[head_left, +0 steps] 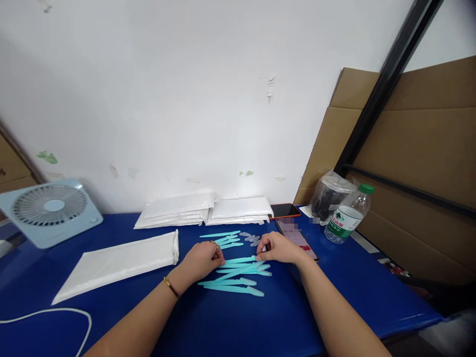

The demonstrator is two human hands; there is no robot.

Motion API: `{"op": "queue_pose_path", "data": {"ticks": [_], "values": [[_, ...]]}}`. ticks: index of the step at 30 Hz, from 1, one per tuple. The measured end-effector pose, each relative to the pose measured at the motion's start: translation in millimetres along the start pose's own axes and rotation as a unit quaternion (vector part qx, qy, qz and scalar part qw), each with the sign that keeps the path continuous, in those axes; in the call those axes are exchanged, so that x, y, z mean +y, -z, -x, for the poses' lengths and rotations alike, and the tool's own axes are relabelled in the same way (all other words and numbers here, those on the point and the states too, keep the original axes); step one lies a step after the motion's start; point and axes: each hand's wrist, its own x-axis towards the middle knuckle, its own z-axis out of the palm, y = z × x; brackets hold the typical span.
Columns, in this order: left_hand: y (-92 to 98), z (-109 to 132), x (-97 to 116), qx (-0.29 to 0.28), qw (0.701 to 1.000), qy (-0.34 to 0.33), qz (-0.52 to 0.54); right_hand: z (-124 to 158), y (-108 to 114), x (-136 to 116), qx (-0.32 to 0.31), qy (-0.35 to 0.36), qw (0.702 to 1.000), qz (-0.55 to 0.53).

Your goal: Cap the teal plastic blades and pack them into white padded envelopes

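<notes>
Several slim teal plastic sticks with clear tips lie scattered on the blue table between my hands. My left hand rests curled at the left end of one stick, fingers pinched on it. My right hand pinches the right end of the same stick. More teal sticks and small clear caps lie just behind.
White padded envelopes are stacked at the back; another lies at the left. A pale blue fan and white cable are far left. Two phones, a water bottle, a bagged dark object and cardboard stand at the right.
</notes>
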Motion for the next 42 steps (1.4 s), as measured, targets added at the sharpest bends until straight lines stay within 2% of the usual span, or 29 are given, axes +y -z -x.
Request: {"op": "queue_pose_path", "data": {"ticks": [3,8,10,12,16,18,20,22,26,31,33,35,38,42], "values": [[4.9,0,-4,0.027,0.999,0.003,-0.017,-3,-3,3,0.000,-0.002,1.000,0.002],[20.4,1,-17,0.088,0.993,0.050,-0.059,-6,2,6,0.137,-0.017,0.990,0.028],[23.7,2,-18,0.103,0.992,0.056,-0.044,-5,6,6,0.161,-0.022,0.986,0.030],[23.0,3,-15,0.092,0.995,0.033,-0.016,-2,8,6,0.129,-0.023,0.991,0.020],[13.6,5,-3,0.011,0.999,-0.046,0.018,4,8,-1,0.009,-0.013,1.000,-0.001],[8.9,5,1,-0.013,0.998,-0.056,0.013,6,7,-5,-0.038,-0.010,0.999,-0.008],[6.2,5,1,-0.021,0.998,-0.053,0.012,7,7,-8,-0.065,-0.009,0.998,-0.016],[5.7,4,0,-0.017,0.999,-0.049,0.015,7,7,-9,-0.064,-0.008,0.998,-0.025],[12.1,3,-5,0.013,0.999,-0.050,-0.005,4,7,-8,0.000,-0.003,0.999,-0.044],[25.4,3,-19,0.086,0.995,-0.002,-0.057,-1,8,2,0.134,-0.028,0.990,-0.025],[25.9,3,-21,0.093,0.995,0.003,-0.049,-1,9,4,0.149,-0.030,0.988,-0.014],[21.9,3,-18,0.076,0.996,-0.012,-0.035,0,9,4,0.117,-0.029,0.993,-0.009],[11.9,3,-7,0.037,0.998,-0.038,-0.030,3,5,1,0.028,-0.013,1.000,-0.004],[5.9,2,2,0.013,0.999,-0.025,-0.036,4,-1,-5,-0.036,0.017,0.999,0.015]]}}
